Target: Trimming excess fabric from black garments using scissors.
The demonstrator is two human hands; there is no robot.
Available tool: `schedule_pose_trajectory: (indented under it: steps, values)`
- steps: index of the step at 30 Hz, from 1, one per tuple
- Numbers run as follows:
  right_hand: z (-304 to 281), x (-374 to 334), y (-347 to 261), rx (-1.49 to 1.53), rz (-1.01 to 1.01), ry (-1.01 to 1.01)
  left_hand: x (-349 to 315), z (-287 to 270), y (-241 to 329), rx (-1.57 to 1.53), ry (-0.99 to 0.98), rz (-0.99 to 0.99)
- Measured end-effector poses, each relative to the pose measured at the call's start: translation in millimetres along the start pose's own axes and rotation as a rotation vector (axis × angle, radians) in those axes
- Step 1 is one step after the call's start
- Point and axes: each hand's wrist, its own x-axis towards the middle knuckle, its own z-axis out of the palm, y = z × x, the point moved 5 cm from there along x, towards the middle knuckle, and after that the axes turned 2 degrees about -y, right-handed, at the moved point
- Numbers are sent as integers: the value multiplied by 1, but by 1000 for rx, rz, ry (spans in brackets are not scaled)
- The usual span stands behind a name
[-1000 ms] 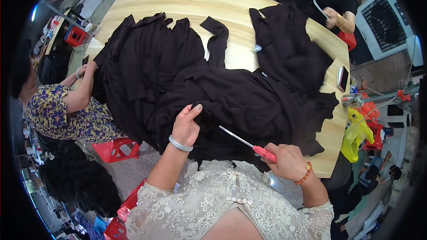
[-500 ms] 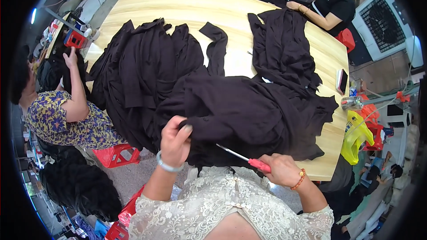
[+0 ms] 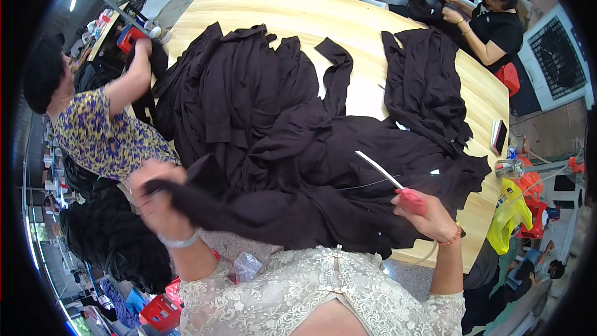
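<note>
My left hand, smeared by motion, is closed on one end of a dark garment. That garment stretches from the hand across the table's near edge, its left end lifted. My right hand is wrapped round the pink-red handle of a tool with a long, thin, pale metal shaft, pointing up and left above the cloth. A thin pale cord hangs below this hand. Under the shaft lie more dark garments, with small white tags among them.
A large heap of dark garments covers the table's left side; another pile lies at right. Co-workers sit at left and far right. A phone and a yellow bag are near the right edge.
My left hand has swung left, drawing the garment's end with it. My right hand has moved right and up, with the tool's shaft raised. The whole view has shifted slightly.
</note>
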Motion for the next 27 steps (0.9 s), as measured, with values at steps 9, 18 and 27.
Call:
schedule_pose_trajectory:
  steps: [9, 18, 27]
  values:
    - [46, 25, 16, -344, 28, -53, -174, -69, -182, 1107, 54, -909]
    - [58, 41, 13, -393, 59, -128, -219, -93, -211, 880, 42, -1094]
    - [71, 58, 12, -468, -44, -118, -180, -90, -137, 573, 80, -808]
